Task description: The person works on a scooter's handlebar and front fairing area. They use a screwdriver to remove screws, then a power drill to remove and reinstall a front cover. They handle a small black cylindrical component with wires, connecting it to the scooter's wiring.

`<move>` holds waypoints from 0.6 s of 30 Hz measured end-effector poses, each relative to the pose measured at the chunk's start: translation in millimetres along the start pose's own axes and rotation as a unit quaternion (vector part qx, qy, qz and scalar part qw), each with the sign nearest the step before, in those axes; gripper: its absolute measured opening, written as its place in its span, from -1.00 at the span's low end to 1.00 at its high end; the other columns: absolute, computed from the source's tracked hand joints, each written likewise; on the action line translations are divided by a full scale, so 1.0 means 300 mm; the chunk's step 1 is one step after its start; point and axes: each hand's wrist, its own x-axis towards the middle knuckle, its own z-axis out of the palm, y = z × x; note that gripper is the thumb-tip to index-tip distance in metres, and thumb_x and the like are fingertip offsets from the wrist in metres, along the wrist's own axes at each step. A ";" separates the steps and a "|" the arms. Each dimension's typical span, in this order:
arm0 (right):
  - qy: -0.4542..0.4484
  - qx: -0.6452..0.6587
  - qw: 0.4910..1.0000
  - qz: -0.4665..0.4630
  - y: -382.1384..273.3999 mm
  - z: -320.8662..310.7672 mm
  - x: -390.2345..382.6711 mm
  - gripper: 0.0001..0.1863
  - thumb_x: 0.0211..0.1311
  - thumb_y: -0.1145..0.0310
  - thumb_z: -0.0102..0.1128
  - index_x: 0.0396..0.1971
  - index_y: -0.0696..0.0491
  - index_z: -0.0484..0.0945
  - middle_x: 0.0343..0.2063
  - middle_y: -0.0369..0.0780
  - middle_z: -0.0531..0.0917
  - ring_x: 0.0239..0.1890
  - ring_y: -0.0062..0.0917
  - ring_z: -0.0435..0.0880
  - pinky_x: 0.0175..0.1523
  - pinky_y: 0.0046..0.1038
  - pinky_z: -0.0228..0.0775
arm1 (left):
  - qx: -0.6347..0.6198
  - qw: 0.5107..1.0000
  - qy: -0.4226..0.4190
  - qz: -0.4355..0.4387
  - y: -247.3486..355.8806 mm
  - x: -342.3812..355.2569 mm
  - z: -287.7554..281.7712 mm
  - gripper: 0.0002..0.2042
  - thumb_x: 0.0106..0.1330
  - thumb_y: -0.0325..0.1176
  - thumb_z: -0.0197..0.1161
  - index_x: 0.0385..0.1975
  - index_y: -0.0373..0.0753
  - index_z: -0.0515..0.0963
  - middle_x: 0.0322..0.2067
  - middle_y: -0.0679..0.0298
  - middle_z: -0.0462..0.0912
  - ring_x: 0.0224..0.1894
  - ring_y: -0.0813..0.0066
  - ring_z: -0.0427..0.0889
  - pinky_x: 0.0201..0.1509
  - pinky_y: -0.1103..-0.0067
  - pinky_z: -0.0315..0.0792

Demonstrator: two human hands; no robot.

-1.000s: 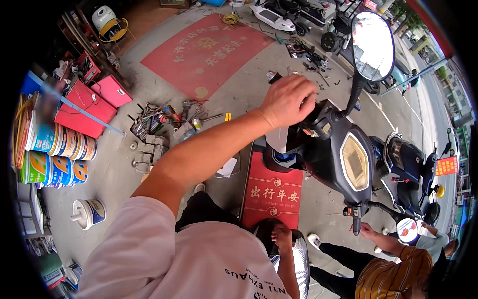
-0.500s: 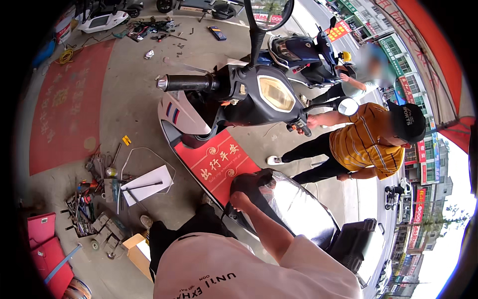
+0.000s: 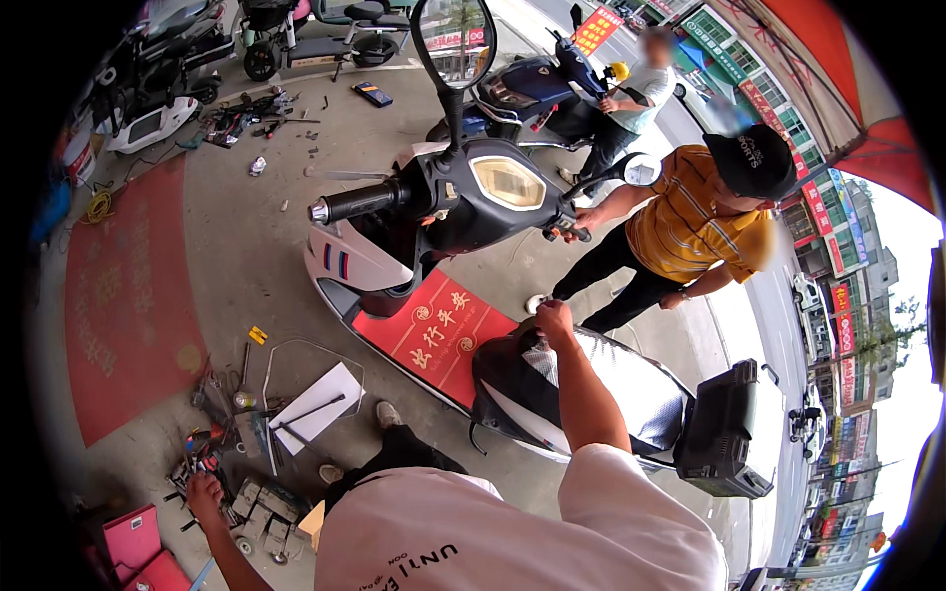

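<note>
A scooter stands across the view, with a black seat (image 3: 631, 379) under a shiny silver cover and a red floor mat (image 3: 439, 335). My right hand (image 3: 554, 320) is at the front of the seat, with curled fingers; whatever may be in them is hidden. At the lower left, my left hand (image 3: 205, 495) is stretched down over a pile of hand tools (image 3: 202, 458). Its fingers look partly spread, and no tool shows in them. A black handlebar grip (image 3: 360, 204) is at the scooter's near side.
Across the scooter, a person in a striped yellow shirt (image 3: 690, 222) has a hand on the far handlebar. A black top box (image 3: 724, 428) sits behind the seat. White board (image 3: 317, 404), metal blocks (image 3: 266, 517) and pink cases (image 3: 131, 542) lie on the ground. Another scooter (image 3: 527, 89) stands beyond.
My right hand has moved from the near front side of the seat to its top front. My left hand has come into view over the tools. The view has shifted.
</note>
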 end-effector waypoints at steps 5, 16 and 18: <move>0.057 0.193 0.979 0.031 -0.077 -0.107 0.179 -0.88 0.18 0.44 0.05 -0.35 0.15 0.51 -0.54 -0.25 0.55 -0.58 -0.55 0.53 -0.56 -0.48 0.35 | 0.082 0.994 -0.015 -0.071 -0.075 -0.143 0.090 -0.83 0.26 -0.27 0.18 -0.19 -0.12 0.47 -0.41 0.31 0.57 -0.50 0.57 0.53 -0.49 0.68 0.36; -0.182 0.373 0.902 0.120 0.259 0.166 0.570 -0.91 0.24 0.35 0.02 -0.44 0.01 0.43 -0.53 -0.24 0.55 -0.55 -0.46 0.54 -0.49 -0.39 0.37 | 0.184 0.919 -0.026 -0.347 -0.506 -0.743 0.180 -0.88 0.25 -0.31 0.22 -0.37 -0.22 0.56 -0.53 0.35 0.56 -0.58 0.58 0.49 -0.56 0.61 0.39; -0.176 0.140 0.959 0.172 0.264 0.415 0.361 -0.89 0.26 0.34 0.01 -0.46 0.00 0.42 -0.57 -0.27 0.51 -0.60 -0.54 0.50 -0.62 -0.50 0.28 | 0.177 0.941 0.031 -0.286 -0.465 -0.723 0.164 -0.87 0.25 -0.33 0.24 -0.41 -0.25 0.58 -0.55 0.36 0.56 -0.60 0.60 0.48 -0.57 0.63 0.39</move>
